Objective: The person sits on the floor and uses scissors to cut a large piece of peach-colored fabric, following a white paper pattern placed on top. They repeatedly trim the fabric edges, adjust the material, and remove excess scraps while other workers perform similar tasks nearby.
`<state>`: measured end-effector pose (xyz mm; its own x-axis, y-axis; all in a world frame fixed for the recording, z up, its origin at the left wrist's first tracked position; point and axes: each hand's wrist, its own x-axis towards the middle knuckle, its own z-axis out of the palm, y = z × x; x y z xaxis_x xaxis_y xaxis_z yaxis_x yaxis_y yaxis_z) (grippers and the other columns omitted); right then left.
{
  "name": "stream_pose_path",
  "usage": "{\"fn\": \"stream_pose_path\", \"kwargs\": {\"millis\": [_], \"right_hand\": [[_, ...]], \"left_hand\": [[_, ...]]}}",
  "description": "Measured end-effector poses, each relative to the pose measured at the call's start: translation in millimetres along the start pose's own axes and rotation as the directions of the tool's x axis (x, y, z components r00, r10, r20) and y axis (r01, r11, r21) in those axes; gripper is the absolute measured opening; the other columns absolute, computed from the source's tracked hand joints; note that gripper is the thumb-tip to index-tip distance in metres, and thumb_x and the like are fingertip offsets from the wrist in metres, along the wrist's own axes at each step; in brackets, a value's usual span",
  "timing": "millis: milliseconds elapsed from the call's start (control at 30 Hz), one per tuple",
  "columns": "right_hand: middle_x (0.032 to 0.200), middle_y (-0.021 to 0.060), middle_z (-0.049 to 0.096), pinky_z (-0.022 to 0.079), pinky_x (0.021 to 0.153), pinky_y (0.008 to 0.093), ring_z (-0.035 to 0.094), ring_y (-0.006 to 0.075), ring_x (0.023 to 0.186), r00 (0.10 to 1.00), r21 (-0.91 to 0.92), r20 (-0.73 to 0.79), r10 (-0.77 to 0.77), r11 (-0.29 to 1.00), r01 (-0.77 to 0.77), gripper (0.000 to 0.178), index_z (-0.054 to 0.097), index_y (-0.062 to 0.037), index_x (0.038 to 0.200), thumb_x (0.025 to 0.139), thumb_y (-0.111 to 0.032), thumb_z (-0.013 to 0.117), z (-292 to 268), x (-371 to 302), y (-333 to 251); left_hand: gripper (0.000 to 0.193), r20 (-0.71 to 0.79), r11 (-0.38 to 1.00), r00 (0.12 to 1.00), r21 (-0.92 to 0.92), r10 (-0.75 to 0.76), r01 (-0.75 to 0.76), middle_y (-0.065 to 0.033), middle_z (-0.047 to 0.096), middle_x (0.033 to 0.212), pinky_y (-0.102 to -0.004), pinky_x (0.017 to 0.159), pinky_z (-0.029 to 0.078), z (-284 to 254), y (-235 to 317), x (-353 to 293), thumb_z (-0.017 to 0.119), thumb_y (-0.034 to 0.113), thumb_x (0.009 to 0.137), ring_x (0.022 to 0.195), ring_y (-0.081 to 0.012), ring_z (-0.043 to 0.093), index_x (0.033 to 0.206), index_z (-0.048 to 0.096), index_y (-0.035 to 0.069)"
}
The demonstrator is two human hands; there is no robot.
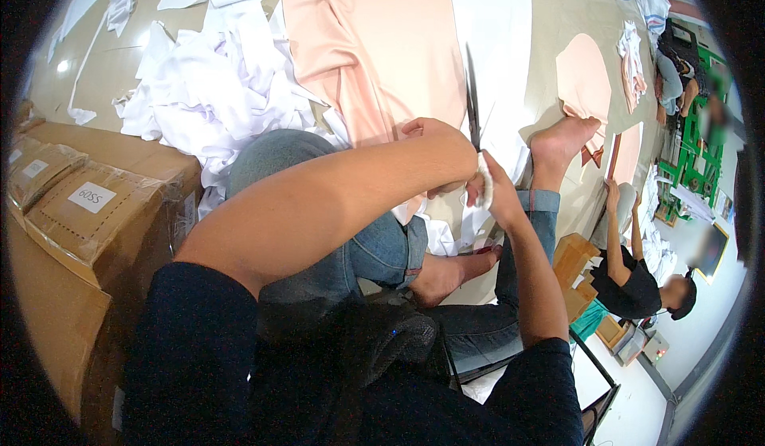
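My right hand (504,197) grips a pair of scissors (472,99) by handles wrapped in white. Its long dark blades point away from me, along the border between the peach fabric (398,56) and a white fabric strip (498,40). Across my lap reaches my left arm. My left hand (446,155) is bent at the wrist beside the scissor handles, over the peach fabric's near edge. Its fingers look curled; what they hold, if anything, is hidden.
Crumpled white fabric (223,72) lies at the left, beyond cardboard boxes (103,207). My bare foot (558,147) rests near a peach piece (583,72). On the right, another person (629,279) handles peach fabric beside a small cardboard box (575,267). Green racks (697,139) stand farther off.
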<state>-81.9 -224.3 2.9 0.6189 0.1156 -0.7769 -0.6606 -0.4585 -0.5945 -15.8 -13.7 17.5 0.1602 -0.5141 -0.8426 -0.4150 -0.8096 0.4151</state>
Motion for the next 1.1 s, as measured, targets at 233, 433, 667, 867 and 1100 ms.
{"fn": "stream_pose_path", "kwargs": {"millis": [233, 433, 667, 867, 1100], "right_hand": [[0.078, 0.0011, 0.06, 0.054, 0.059, 0.0292, 0.063, 0.0116, 0.065, 0.988, -0.31, 0.01, -0.154, 0.939, 0.149, 0.063, 0.063, -0.0039, 0.119, 0.103, -0.063, 0.079, 4, 48, -54], [0.075, -0.0032, 0.053, 0.046, 0.064, 0.0264, 0.058, 0.0079, 0.069, 0.989, -0.213, 0.137, -0.058, 0.973, 0.086, 0.055, 0.063, -0.0089, 0.122, 0.111, -0.063, 0.067, -2, 60, -95], [0.071, -0.0041, 0.053, 0.047, 0.057, 0.0278, 0.057, 0.0104, 0.058, 0.996, -0.373, 0.015, -0.086, 0.924, 0.085, 0.074, 0.064, -0.0051, 0.118, 0.1, -0.076, 0.073, 10, 90, -123], [0.068, -0.0026, 0.053, 0.043, 0.057, 0.0266, 0.055, 0.012, 0.055, 0.987, -0.242, 0.078, -0.143, 0.957, 0.158, 0.06, 0.063, -0.0083, 0.115, 0.109, -0.068, 0.067, 11, 118, -158], [0.069, -0.0051, 0.053, 0.044, 0.056, 0.0279, 0.055, 0.0105, 0.055, 0.989, -0.39, 0.008, -0.147, 0.911, 0.138, 0.064, 0.064, -0.011, 0.109, 0.105, -0.074, 0.066, 17, 131, -177]], "left_hand": [[0.067, 0.114, 0.994, 0.992, 0.1, -0.044, 0.033, -0.0077, 0.078, 0.141, -0.0573, 0.12, 0.047, -1, 6, 23, 0.088, 0.05, 0.097, 0.137, -0.03, 0.069, 0.153, 0.067, 0.022], [0.061, 0.14, 0.991, 0.989, 0.127, -0.054, 0.036, -0.0084, 0.077, 0.138, -0.0574, 0.119, 0.048, -1, 9, 27, 0.082, 0.056, 0.1, 0.133, -0.031, 0.07, 0.148, 0.07, 0.022], [0.057, 0.053, 0.992, 0.998, 0.122, -0.025, 0.019, -0.0077, 0.081, 0.133, -0.0608, 0.104, 0.057, 2, 8, 34, 0.091, 0.044, 0.092, 0.12, -0.0352, 0.076, 0.141, 0.079, 0.018], [0.056, 0.115, 0.984, 0.991, 0.171, -0.063, 0.043, -0.0099, 0.079, 0.133, -0.0578, 0.117, 0.049, 2, 11, 42, 0.08, 0.061, 0.099, 0.127, -0.0324, 0.072, 0.137, 0.077, 0.02], [0.056, 0.086, 0.981, 0.995, 0.19, -0.057, 0.04, -0.01, 0.08, 0.129, -0.0585, 0.116, 0.049, 8, 11, 48, 0.079, 0.063, 0.098, 0.124, -0.0326, 0.072, 0.134, 0.078, 0.02]]}}
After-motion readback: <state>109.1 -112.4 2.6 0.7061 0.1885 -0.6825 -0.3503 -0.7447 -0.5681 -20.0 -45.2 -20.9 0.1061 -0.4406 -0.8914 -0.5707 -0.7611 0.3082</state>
